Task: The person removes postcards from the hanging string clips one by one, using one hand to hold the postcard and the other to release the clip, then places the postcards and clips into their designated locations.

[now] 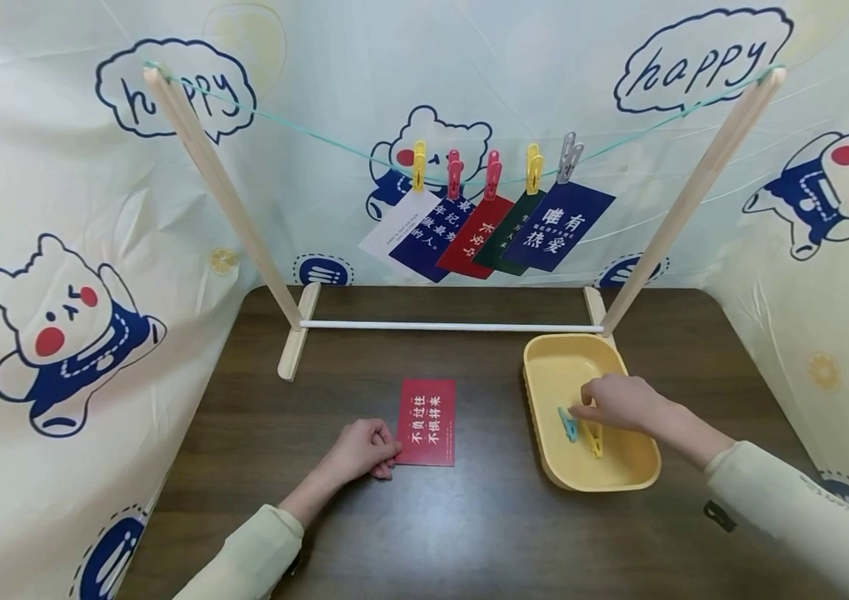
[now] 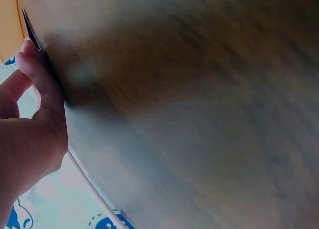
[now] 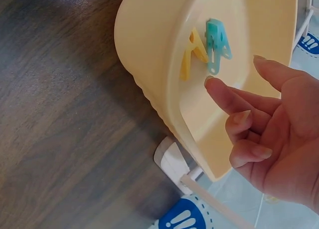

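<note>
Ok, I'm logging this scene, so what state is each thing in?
Lower red card: unclipped, lettering up
Left hand: holding that card's corner
Cord: strung, sagging
Hanging cards: clipped to cord
Basin: upright, clips inside
Right hand: over basin, empty
Teal clip: loose
Yellow clip: loose

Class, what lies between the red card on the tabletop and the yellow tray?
Only bare tabletop lies between the red card and the yellow tray, as the head view shows.

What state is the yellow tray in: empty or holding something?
Holding something: a teal clip and a yellow clip lie inside the yellow tray, near the right hand's fingertips.
</note>
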`<state>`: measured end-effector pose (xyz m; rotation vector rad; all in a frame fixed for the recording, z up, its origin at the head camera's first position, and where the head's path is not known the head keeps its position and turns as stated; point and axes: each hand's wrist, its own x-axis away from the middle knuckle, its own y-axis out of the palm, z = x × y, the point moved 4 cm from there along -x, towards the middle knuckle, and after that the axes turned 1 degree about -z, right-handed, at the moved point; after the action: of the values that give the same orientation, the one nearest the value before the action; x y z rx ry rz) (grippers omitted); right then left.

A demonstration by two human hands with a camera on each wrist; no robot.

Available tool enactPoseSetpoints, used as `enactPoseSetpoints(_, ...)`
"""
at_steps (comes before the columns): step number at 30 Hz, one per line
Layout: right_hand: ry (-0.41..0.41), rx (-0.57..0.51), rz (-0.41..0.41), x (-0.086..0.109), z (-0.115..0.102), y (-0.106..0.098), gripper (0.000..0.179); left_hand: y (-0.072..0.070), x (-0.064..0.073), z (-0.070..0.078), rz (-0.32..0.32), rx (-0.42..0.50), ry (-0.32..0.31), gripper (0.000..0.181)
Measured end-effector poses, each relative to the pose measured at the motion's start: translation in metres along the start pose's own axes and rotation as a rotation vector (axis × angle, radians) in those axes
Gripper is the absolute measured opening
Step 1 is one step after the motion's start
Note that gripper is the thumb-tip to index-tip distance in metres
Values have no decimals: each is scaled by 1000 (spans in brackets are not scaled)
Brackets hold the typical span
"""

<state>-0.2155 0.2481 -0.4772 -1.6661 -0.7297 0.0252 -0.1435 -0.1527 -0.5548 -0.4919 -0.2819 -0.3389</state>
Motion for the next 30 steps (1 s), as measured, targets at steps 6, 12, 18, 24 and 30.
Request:
enactPoseSetpoints(6, -20, -8, 16, -1, -5, -1, 27, 2, -1, 1, 9, -64, 28, 21)
enactPoseSetpoints(12, -43, -37, -3, -3, -8, -3, 27, 3, 0, 2, 28, -112, 58, 25)
enactPoseSetpoints(18, -74, -67, 23, -5, -11, -14, 28, 4, 1, 3, 38, -149, 95, 25)
enactPoseSetpoints(24, -134, -52, 72, -5, -19, -23, 25, 5, 2, 3, 47, -141, 93, 24)
enactPoseSetpoints(30, -204, -58, 108, -6, -31, -25, 21, 7, 3, 3, 58, -150, 102, 25)
